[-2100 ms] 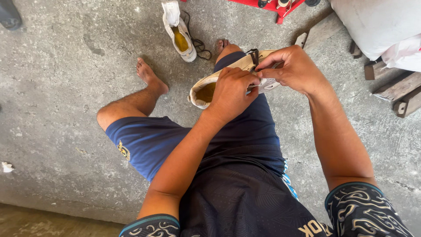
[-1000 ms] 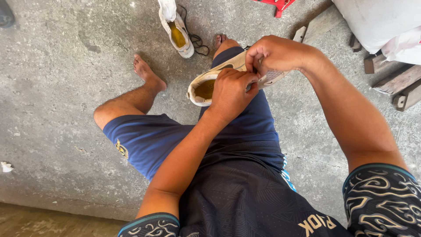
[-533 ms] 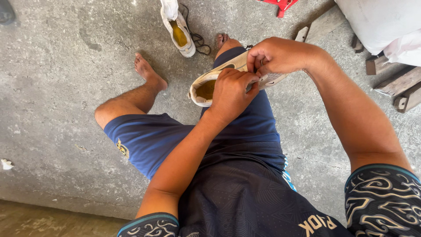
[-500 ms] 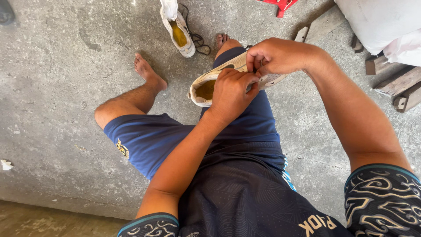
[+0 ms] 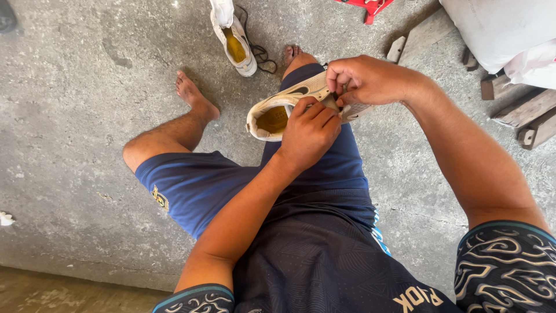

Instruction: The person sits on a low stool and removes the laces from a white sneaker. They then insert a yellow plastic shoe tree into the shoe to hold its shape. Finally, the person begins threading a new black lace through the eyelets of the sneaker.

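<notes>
I sit on a concrete floor in dark blue shorts with bare feet. A white sneaker [image 5: 277, 113] with a yellow insole rests on my right thigh, its opening facing left. My left hand [image 5: 310, 132] grips the shoe's upper around the lace area. My right hand [image 5: 368, 78] is closed over the front part of the same shoe, fingers pinched at the laces; the toe end is hidden under it. The second white sneaker [image 5: 233, 39] lies on the floor beyond my legs, with a loose black lace [image 5: 262, 53] beside it.
Wooden blocks [image 5: 518, 107] and a white sack [image 5: 498, 29] sit at the upper right. A red object [image 5: 370, 7] lies at the top edge. A dark shoe tip [image 5: 7, 16] shows at the top left, and a small white scrap [image 5: 6, 219] at the left edge.
My right hand has shifted slightly up and over the shoe's front since two seconds ago. Both hands stay on the sneaker, and the view has barely moved.
</notes>
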